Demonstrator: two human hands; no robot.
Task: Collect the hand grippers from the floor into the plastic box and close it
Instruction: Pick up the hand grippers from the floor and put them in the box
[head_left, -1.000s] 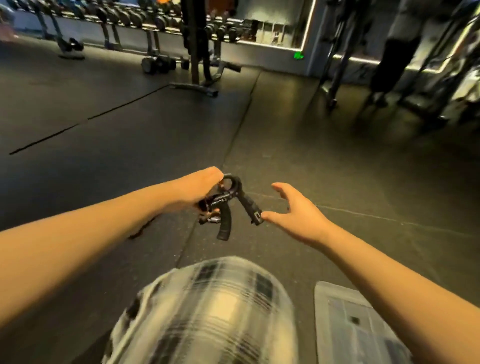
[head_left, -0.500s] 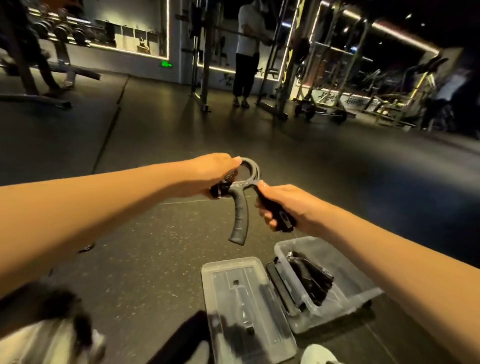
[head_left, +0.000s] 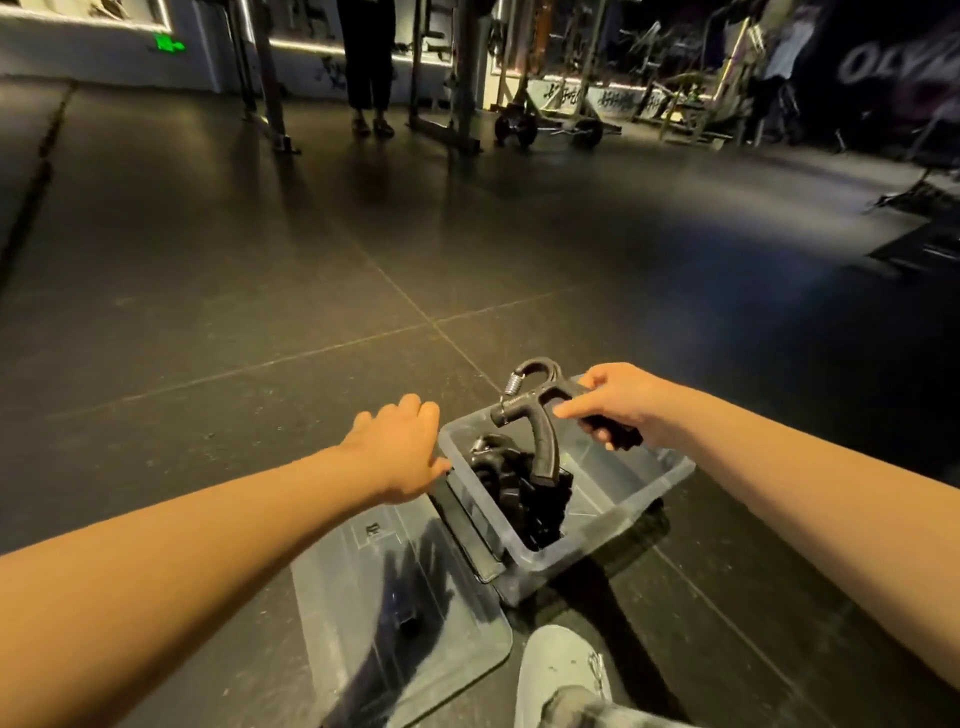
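Dark rubber floor (head_left: 260, 291) stretches off to racks at the back. Down by the person's shoe (head_left: 561, 670) sits the clear plastic box (head_left: 597, 525), open, with a pile of black grippers (head_left: 519, 493) already in its left side. One more hand gripper (head_left: 540, 415) hangs just over the box, one handle clutched in the right hand (head_left: 618, 400), the other dipping toward the pile. Loose-fingered and holding nothing, the left hand (head_left: 400, 447) is at the box's left rim. With the lid (head_left: 353, 597) lying flat beside the box, I'd say most is done: drop this one in, then close up; whether more lie about, I cannot see

dark floor (head_left: 260, 270), plastic box (head_left: 623, 499), lid (head_left: 363, 597)
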